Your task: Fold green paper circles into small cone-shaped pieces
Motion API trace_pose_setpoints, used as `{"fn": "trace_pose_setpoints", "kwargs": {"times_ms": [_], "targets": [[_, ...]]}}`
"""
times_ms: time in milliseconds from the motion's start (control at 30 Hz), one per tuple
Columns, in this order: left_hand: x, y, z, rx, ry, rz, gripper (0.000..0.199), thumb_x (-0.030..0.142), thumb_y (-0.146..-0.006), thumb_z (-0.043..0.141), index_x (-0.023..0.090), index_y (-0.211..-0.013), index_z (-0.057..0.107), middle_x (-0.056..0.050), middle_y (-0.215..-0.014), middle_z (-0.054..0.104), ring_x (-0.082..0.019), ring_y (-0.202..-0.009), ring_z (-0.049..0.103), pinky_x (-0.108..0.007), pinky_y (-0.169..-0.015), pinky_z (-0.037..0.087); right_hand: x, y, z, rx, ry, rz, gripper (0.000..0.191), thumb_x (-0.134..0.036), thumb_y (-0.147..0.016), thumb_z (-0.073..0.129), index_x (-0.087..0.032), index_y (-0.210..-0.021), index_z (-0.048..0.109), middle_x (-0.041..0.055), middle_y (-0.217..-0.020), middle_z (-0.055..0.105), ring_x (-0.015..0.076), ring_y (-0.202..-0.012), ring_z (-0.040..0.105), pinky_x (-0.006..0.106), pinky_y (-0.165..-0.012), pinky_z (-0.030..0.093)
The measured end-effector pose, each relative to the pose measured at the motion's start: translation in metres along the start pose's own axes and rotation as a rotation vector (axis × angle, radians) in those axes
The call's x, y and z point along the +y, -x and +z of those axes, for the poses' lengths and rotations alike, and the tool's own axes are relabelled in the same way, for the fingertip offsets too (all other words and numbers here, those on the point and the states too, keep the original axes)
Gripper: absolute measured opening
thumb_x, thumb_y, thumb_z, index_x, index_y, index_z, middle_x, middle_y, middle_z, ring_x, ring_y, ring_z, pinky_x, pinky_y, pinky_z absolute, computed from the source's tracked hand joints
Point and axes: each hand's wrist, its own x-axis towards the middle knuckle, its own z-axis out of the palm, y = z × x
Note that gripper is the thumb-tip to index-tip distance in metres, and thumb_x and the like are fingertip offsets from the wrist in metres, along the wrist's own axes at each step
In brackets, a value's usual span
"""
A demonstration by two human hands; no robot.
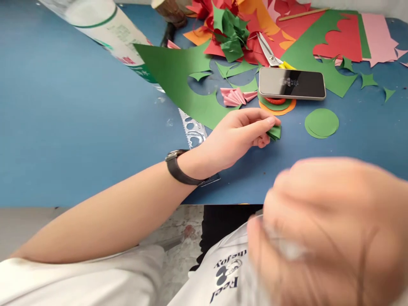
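My left hand (236, 134), a dark watch on its wrist, is closed over the table. Thumb and fingers pinch a small folded piece of green paper (274, 132). Beyond that hand lies a green sheet (178, 72) with round cut-outs along its edge, and a clear plastic stencil ruler (193, 129) is partly under the forearm. Large and blurred, my right hand (331, 225) is close to the camera at the lower right. Its fingers look curled in; what they hold, if anything, I cannot make out.
Green paper circles (321, 123) lie to the right. A phone (292, 83) rests over stacked circles, with scissors (269, 51) behind it. Pink folded paper (237, 97), a bottle (111, 38) and red sheets (342, 38) are on the blue table (79, 127).
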Motion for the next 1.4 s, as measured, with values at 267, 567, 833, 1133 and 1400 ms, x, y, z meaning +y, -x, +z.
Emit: {"fn": "trace_pose_setpoints", "kwargs": {"times_ms": [267, 567, 833, 1133, 1400], "targets": [[-0.002, -0.003, -0.002, -0.067, 0.163, -0.05, 0.038, 0.045, -0.079, 0.095, 0.011, -0.093, 0.084, -0.001, -0.066, 0.064, -0.01, -0.063, 0.061, -0.019, -0.062, 0.051, 0.109, -0.05, 0.027, 0.139, -0.054, -0.158, 0.024, -0.009, -0.103, 0.052, -0.023, -0.102, 0.071, 0.0055, -0.095, 0.074, 0.0141, -0.08, 0.069, 0.031, -0.074, 0.06], [0.0, 0.001, -0.004, -0.149, 0.095, -0.004, 0.032, 0.033, -0.074, 0.098, 0.016, -0.098, 0.085, -0.002, -0.083, 0.074, -0.01, -0.074, 0.064, -0.02, -0.071, 0.054, 0.106, -0.031, 0.039, 0.06, -0.149, -0.251, 0.018, -0.029, -0.094, 0.076, -0.023, -0.111, 0.076, 0.0071, -0.101, 0.077, 0.0177, -0.079, 0.071, 0.034, -0.069, 0.063], [-0.002, 0.005, 0.002, -0.135, -0.06, 0.045, 0.04, 0.019, -0.068, 0.097, 0.014, -0.104, 0.081, 0.0, -0.075, 0.07, -0.01, -0.067, 0.061, -0.022, -0.063, 0.053, 0.104, -0.028, 0.042, 0.038, -0.07, -0.303, 0.015, -0.021, -0.099, 0.071, -0.027, -0.111, 0.076, 0.0074, -0.101, 0.08, 0.0197, -0.087, 0.077, 0.034, -0.074, 0.065], [-0.007, 0.005, 0.003, -0.128, -0.136, 0.148, 0.034, 0.019, -0.076, 0.089, 0.013, -0.108, 0.081, 0.0, -0.079, 0.072, -0.01, -0.067, 0.06, -0.023, -0.063, 0.053, 0.104, -0.029, 0.038, 0.02, -0.043, -0.26, 0.014, -0.02, -0.1, 0.069, -0.029, -0.109, 0.077, 0.0044, -0.101, 0.083, 0.0191, -0.088, 0.08, 0.032, -0.075, 0.066], [-0.009, 0.006, 0.0, -0.091, -0.26, 0.252, 0.029, 0.015, -0.081, 0.074, 0.014, -0.109, 0.083, -0.004, -0.092, 0.076, -0.014, -0.079, 0.064, -0.027, -0.072, 0.052, 0.097, -0.028, 0.04, 0.065, -0.1, -0.106, 0.012, -0.017, -0.096, 0.07, -0.027, -0.097, 0.076, 0.002, -0.091, 0.08, 0.0183, -0.078, 0.076, 0.032, -0.071, 0.064]]}}
